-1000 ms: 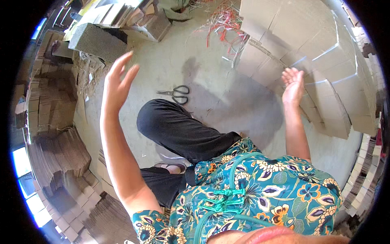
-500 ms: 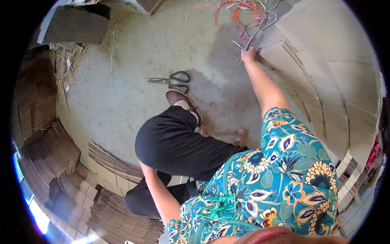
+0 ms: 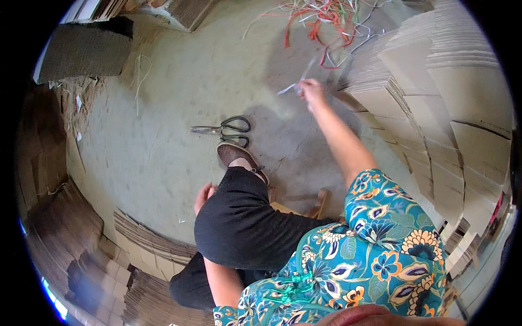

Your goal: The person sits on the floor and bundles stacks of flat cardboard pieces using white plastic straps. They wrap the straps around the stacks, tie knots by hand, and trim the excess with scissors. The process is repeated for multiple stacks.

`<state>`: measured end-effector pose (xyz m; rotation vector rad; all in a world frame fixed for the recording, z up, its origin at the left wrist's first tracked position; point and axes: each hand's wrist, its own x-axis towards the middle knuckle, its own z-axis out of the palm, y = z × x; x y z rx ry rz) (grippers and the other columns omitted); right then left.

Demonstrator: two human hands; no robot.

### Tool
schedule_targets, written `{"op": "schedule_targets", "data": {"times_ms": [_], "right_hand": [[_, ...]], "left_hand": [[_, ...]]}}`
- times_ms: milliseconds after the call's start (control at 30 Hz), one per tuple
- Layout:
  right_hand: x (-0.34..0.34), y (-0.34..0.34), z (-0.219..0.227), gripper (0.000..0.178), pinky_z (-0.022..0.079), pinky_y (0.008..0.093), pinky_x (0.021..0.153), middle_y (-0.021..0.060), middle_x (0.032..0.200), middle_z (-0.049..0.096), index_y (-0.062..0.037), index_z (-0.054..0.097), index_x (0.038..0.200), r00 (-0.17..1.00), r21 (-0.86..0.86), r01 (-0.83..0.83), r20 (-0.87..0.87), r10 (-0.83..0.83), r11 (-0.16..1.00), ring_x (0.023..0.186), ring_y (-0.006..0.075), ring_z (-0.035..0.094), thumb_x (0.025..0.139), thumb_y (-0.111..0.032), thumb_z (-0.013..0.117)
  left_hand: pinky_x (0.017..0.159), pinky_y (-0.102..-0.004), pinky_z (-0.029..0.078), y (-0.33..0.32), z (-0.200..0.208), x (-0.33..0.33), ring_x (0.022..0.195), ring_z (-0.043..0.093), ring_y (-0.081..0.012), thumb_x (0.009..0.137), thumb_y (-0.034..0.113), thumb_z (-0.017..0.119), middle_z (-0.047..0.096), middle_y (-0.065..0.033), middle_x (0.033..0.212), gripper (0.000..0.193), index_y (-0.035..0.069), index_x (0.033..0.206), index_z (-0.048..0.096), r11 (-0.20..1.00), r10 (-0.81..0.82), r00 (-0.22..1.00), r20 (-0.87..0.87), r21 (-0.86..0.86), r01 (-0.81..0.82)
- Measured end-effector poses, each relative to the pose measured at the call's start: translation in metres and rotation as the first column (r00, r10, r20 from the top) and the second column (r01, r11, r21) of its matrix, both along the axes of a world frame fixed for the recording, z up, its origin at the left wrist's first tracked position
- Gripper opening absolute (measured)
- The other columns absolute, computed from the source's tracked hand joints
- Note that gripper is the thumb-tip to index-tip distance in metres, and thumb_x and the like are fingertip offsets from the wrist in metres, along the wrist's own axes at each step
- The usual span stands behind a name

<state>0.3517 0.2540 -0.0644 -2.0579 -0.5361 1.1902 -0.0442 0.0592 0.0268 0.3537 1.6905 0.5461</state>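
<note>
Out over the floor, my right hand [image 3: 311,92] is closed on a white cord [image 3: 287,89], blurred by motion, whose ends stick out past the fingers. My left hand [image 3: 204,196] shows beside my raised left knee; its fingers are loosely bent and slightly apart, with nothing seen in them. Part of that forearm is hidden by the black trouser leg. Scissors [image 3: 220,130] with large black loop handles lie on the floor beyond my shoe [image 3: 239,155], blades pointing left. A tangle of red and white cords [image 3: 331,22] lies at the far right.
Stacks of flat cardboard [image 3: 429,108] rise along the right side. More cardboard stacks [image 3: 60,228] stand at the left, and others [image 3: 155,239] at the lower left. A dark grey block-like stack [image 3: 84,49] sits at the far left. Near my leg is a wooden piece [image 3: 321,204].
My right hand has drawn back from the tangle, toward the left and nearer, with the white cord in it. My left hand has come out from behind my knee.
</note>
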Motion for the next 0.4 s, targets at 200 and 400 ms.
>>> {"op": "schedule_targets", "data": {"times_ms": [200, 400], "right_hand": [[-0.17, -0.045, 0.092, 0.011, 0.053, 0.03, 0.057, 0.009, 0.08, 0.06, -0.0019, 0.051, 0.094, 0.736, 0.078, -0.17, -0.652, 0.179, 0.982, 0.064, 0.0176, 0.062, 0.088, -0.011, 0.054], [-0.2, -0.052, 0.099, 0.016, 0.054, 0.0303, 0.061, 0.0113, 0.077, 0.06, -0.0004, 0.046, 0.097, 0.629, 0.085, -0.216, -0.75, 0.205, 0.973, 0.065, 0.0187, 0.063, 0.089, -0.012, 0.054]], "left_hand": [[0.065, -0.0206, 0.045, 0.125, 0.032, 0.053, 0.078, 0.054, -0.0085, 0.091, 0.014, 0.054, 0.062, -0.0064, 0.1, 0.034, -0.001, 0.121, 0.053, 0.961, -0.228, 0.92, 0.319, 0.228, 0.159], [0.071, -0.0196, 0.045, 0.128, 0.011, 0.056, 0.083, 0.056, -0.0089, 0.088, 0.012, 0.059, 0.063, -0.0034, 0.095, 0.03, 0.004, 0.116, 0.059, 0.963, -0.113, 0.97, 0.214, 0.264, 0.054]]}}
